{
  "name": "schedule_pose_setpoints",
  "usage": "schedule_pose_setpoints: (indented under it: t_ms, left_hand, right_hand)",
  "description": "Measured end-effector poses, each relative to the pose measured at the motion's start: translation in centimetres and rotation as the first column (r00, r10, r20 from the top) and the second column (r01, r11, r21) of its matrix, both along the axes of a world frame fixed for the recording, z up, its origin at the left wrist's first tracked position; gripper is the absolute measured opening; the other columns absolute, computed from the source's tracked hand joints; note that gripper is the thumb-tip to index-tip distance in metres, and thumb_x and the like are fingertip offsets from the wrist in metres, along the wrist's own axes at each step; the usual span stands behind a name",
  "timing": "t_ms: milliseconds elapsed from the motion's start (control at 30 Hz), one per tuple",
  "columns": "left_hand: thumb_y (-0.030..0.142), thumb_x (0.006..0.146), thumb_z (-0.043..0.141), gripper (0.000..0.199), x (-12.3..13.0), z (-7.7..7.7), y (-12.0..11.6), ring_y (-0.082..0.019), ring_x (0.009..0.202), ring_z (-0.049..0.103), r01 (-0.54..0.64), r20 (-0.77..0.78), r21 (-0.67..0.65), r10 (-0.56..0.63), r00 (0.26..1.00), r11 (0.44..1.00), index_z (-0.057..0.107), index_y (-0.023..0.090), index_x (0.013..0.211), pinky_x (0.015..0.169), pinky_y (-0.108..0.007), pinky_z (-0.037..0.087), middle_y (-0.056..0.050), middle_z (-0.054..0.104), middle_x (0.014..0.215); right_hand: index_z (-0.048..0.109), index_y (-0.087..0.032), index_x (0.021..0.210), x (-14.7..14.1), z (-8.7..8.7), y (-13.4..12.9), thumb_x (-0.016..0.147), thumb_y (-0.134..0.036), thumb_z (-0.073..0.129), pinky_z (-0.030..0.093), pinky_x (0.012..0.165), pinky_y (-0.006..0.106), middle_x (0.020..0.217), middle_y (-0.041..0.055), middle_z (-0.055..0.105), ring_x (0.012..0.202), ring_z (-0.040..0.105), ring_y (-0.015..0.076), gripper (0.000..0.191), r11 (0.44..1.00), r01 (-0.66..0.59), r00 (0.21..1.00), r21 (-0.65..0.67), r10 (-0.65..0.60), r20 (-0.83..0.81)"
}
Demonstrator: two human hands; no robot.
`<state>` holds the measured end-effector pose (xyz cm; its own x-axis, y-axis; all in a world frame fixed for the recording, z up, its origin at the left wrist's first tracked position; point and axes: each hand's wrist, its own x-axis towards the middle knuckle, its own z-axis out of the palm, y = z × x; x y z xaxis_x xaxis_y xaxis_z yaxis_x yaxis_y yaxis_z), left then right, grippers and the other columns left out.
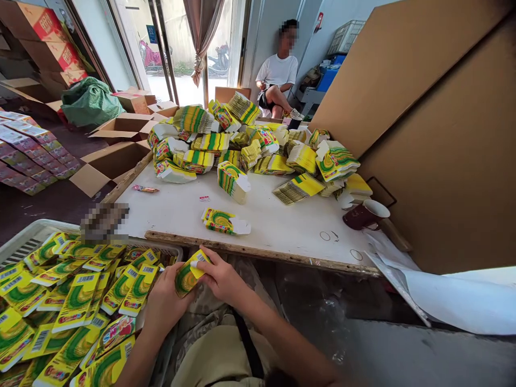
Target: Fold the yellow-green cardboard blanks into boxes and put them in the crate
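Observation:
A yellow and green box (pixel 187 275) is held between my two hands above my lap, near the table's front edge. My left hand (pixel 167 298) wraps round its left and lower side. On the box's upper right end, the fingers of my right hand (pixel 220 277) grip beside a white flap. Just beyond, one partly opened carton (pixel 221 221) lies on the white table (pixel 181 207). A bundle of flat cartons (pixel 233 181) stands behind it, and a large heap of bundles (pixel 242 142) covers the far side. Left of my hands, a white basket (pixel 52 224) is full of closed yellow boxes (pixel 78 301).
A maroon mug (pixel 365 214) stands at the table's right, beside a big cardboard sheet (pixel 455 150). A small wrapped packet (pixel 145 189) lies on the left. Open cardboard boxes (pixel 108 166) are beyond the left edge. A person (pixel 278 75) sits behind the table.

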<state>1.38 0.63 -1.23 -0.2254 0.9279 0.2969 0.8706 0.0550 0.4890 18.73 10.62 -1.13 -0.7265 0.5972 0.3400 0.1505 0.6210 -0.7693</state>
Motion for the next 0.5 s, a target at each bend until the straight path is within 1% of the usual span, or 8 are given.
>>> schedule_pose_setpoints:
  t_ms: [33, 100, 233, 300, 400, 433, 500]
  left_hand:
    - [0.037, 0.081, 0.064, 0.044, -0.1, 0.0, -0.1, -0.028, 0.096, 0.067, 0.009, 0.01, -0.017, -0.009, 1.0, 1.0, 0.052, 0.02, 0.119, 0.08, -0.039, 0.055, -0.01, 0.067, 0.108]
    - [0.038, 0.079, 0.066, 0.046, -0.5, 0.2, -0.1, -0.026, 0.096, 0.069, 0.037, 0.035, -0.061, -0.035, 0.999, 0.997, 0.053, 0.022, 0.12, 0.08, -0.035, 0.055, -0.008, 0.068, 0.109]
    - [0.039, 0.076, 0.071, 0.047, -0.9, 1.0, 0.2, -0.023, 0.092, 0.07, 0.124, 0.066, -0.12, -0.117, 0.991, 0.985, 0.056, 0.025, 0.119, 0.078, -0.031, 0.055, -0.004, 0.071, 0.107]
    - [0.04, 0.077, 0.071, 0.046, -1.0, 1.4, 0.4, -0.023, 0.093, 0.07, 0.145, 0.049, -0.109, -0.141, 0.989, 0.983, 0.056, 0.024, 0.118, 0.079, -0.031, 0.055, -0.004, 0.071, 0.106]
    - [0.039, 0.077, 0.07, 0.045, -0.9, 1.7, 0.4, -0.025, 0.094, 0.07, 0.129, 0.015, -0.083, -0.128, 0.992, 0.988, 0.057, 0.023, 0.118, 0.08, -0.033, 0.056, -0.006, 0.071, 0.108]
    - [0.039, 0.077, 0.069, 0.045, -0.9, 1.7, 0.4, -0.025, 0.093, 0.071, 0.12, 0.016, -0.081, -0.119, 0.993, 0.989, 0.057, 0.023, 0.118, 0.079, -0.033, 0.056, -0.006, 0.071, 0.108]
    - [0.039, 0.076, 0.07, 0.046, -1.0, 1.6, 0.2, -0.024, 0.092, 0.071, 0.113, 0.036, -0.088, -0.11, 0.993, 0.99, 0.058, 0.023, 0.117, 0.078, -0.033, 0.056, -0.007, 0.072, 0.107]
  right_hand:
    - [0.066, -0.016, 0.118, 0.2, 0.0, 0.2, 0.094, -0.026, 0.055, 0.049, 0.105, 0.038, 0.15, 0.0207, 0.043, 0.136, 0.049, 0.0261, 0.029, 1.0, -0.021, 0.999, -0.003, 0.021, 0.037]
    - [0.07, -0.017, 0.112, 0.7, 0.3, 0.8, 0.094, -0.025, 0.056, 0.05, 0.103, 0.036, 0.146, 0.0191, 0.048, 0.132, 0.053, 0.0241, 0.024, 0.998, -0.055, 0.996, -0.021, 0.057, 0.072]
    - [0.074, -0.017, 0.105, 1.4, 1.4, 1.7, 0.085, -0.027, 0.07, 0.049, 0.103, 0.036, 0.137, 0.0168, 0.055, 0.124, 0.058, 0.0226, 0.022, 0.985, -0.168, 0.981, -0.046, 0.171, 0.087]
    - [0.075, -0.018, 0.104, 1.4, 1.8, 1.7, 0.08, -0.029, 0.076, 0.048, 0.103, 0.037, 0.136, 0.0159, 0.055, 0.124, 0.058, 0.0233, 0.026, 0.984, -0.157, 0.982, -0.079, 0.164, 0.091]
    - [0.074, -0.02, 0.108, 1.1, 1.7, 1.1, 0.083, -0.026, 0.073, 0.046, 0.106, 0.039, 0.141, 0.0154, 0.052, 0.128, 0.056, 0.024, 0.026, 0.99, -0.077, 0.993, -0.122, 0.086, 0.075]
    - [0.073, -0.021, 0.11, 0.9, 1.6, 0.9, 0.084, -0.025, 0.071, 0.045, 0.107, 0.04, 0.143, 0.0153, 0.05, 0.13, 0.054, 0.0241, 0.027, 0.99, -0.07, 0.995, -0.125, 0.079, 0.066]
    - [0.072, -0.02, 0.111, 0.8, 1.5, 0.7, 0.082, -0.027, 0.073, 0.045, 0.107, 0.039, 0.144, 0.0154, 0.049, 0.131, 0.053, 0.0247, 0.03, 0.988, -0.096, 0.993, -0.118, 0.104, 0.058]
